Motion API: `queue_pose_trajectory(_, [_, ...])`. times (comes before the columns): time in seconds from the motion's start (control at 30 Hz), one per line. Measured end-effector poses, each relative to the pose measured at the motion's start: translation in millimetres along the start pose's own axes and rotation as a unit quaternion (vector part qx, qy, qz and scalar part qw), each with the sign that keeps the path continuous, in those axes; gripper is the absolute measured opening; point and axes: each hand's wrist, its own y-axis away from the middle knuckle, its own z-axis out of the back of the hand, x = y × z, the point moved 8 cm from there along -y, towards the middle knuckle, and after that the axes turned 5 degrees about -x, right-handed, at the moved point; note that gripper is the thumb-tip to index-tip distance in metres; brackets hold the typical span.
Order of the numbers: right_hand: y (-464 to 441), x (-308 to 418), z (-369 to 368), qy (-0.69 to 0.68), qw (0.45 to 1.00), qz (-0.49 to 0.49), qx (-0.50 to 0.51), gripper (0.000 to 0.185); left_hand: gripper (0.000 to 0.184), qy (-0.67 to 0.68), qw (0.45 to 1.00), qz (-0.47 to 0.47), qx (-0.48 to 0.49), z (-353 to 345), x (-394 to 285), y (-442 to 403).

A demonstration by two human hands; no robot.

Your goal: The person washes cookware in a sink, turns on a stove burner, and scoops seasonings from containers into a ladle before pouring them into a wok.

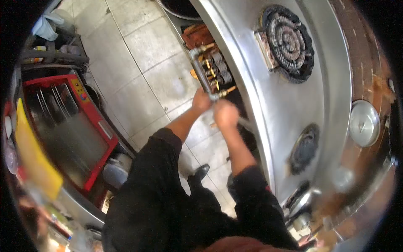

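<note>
A metal pipe (201, 75) with elbow fittings at both ends runs along the front of a steel stove. Several black-and-brass valves (219, 69) sit beside it. At the lower elbow, my left hand (202, 101) is closed against the pipe, its fingertips hidden behind it. My right hand (226, 114) is just below the same elbow, closed like a fist and slightly blurred. A pale, smeared streak shows to its right; what the fist holds cannot be made out.
The steel stove top (268, 96) carries a ring burner (287, 42) and a second dark burner (304, 149). A round metal lid (364, 123) lies at the right. On the left stands a red-framed glass-front appliance (71, 126) beside a yellow board (35, 153). Tiled floor (138, 54) lies between.
</note>
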Motion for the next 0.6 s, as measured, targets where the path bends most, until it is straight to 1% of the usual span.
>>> queue_pose_trajectory(0.03, [7.8, -2.8, 10.9, -0.014, 1.0, -0.012, -0.015, 0.016, 0.035, 0.012, 0.999, 0.044, 0.01, -7.5, 11.2, 2.2])
queue_pose_trajectory(0.07, [16.8, 1.4, 32.8, -0.016, 1.0, -0.006, -0.018, 0.02, 0.035, 0.024, 0.996, 0.089, 0.019, -15.6, 23.0, 5.3])
queue_pose_trajectory(0.1, [25.3, 7.0, 61.2, -0.017, 1.0, -0.001, -0.021, 0.023, 0.035, 0.028, 0.995, 0.09, 0.017, -16.1, 24.6, 5.9])
queue_pose_trajectory(0.13, [34.4, 11.5, 91.7, -0.016, 0.998, 0.008, -0.06, 0.024, 0.035, 0.033, 0.995, 0.091, 0.014, -16.4, 26.0, 6.3])
queue_pose_trajectory(0.17, [44.8, 14.2, 122.2, -0.015, 0.995, 0.017, -0.1, 0.024, 0.039, -0.027, 0.998, 0.04, 0.048, -18.2, 17.3, 6.9])
queue_pose_trajectory(0.23, [63.8, 10.8, 171.9, -0.031, 0.992, -0.003, -0.121, 0.025, 0.044, -0.092, 0.992, -0.018, 0.082, -7.4, -4.5, 8.6])
queue_pose_trajectory(0.27, [73.7, 5.1, 195.7, -0.055, 0.992, -0.03, -0.114, 0.025, 0.052, -0.171, 0.968, 0.05, 0.174, -6.4, -0.4, 13.4])
queue_pose_trajectory(0.3, [81.1, -2.3, 218.1, -0.079, 0.989, -0.053, -0.109, 0.025, 0.06, -0.248, 0.927, 0.117, 0.258, -0.2, 5.0, 19.6])
queue_pose_trajectory(0.37, [92.4, -17.7, 263.8, -0.142, 0.979, -0.1, -0.109, 0.023, 0.07, -0.23, 0.944, 0.099, 0.215, 43.0, -21.2, 27.6])
queue_pose_trajectory(0.43, [96.4, -34.5, 292.6, -0.192, 0.96, -0.141, -0.149, 0.022, 0.069, -0.23, 0.939, 0.118, 0.225, 80.7, -25.7, 49.2])
queue_pose_trajectory(0.5, [84.8, -42.2, 297.7, -0.213, 0.95, -0.149, -0.171, 0.022, 0.066, -0.226, 0.931, 0.188, 0.216, 130.8, -31.3, 67.4])
queue_pose_trajectory(0.57, [55.8, -51.7, 281.9, -0.41, 0.866, -0.183, -0.218, 0.024, 0.052, -0.225, 0.945, 0.181, 0.152, 177.3, -9.8, 82.5])
queue_pose_trajectory(0.6, [34.3, -48.4, 274.3, -0.44, 0.851, -0.215, -0.187, 0.023, 0.052, -0.233, 0.944, 0.182, 0.145, 203.9, -16.0, 73.3])
